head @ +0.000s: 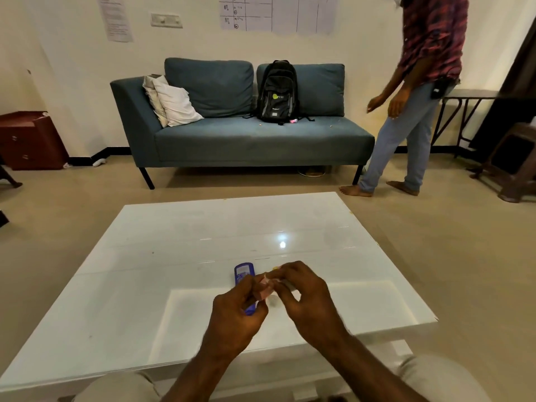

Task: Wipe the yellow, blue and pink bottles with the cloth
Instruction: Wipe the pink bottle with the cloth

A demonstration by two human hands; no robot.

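Blue bottle [243,274] lies by the table's [174,256] near edge, half behind the left hand [235,317]. Left and right hand [307,297] both pinch a small pink piece [265,291] with curled fingers. Cloth or bottle? Can't tell. Looks like wiping's under way — next, steady rubbing strokes.

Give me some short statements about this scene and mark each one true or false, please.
1. The blue bottle lies on the white table. True.
2. Both hands rest flat and hold nothing. False: the left hand and the right hand pinch a small pink item between them.
3. A black backpack stands on the sofa. True.
4. The sofa is red. False: it is blue-grey.
5. Nobody else is in the room. False: a second person stands right of the sofa.
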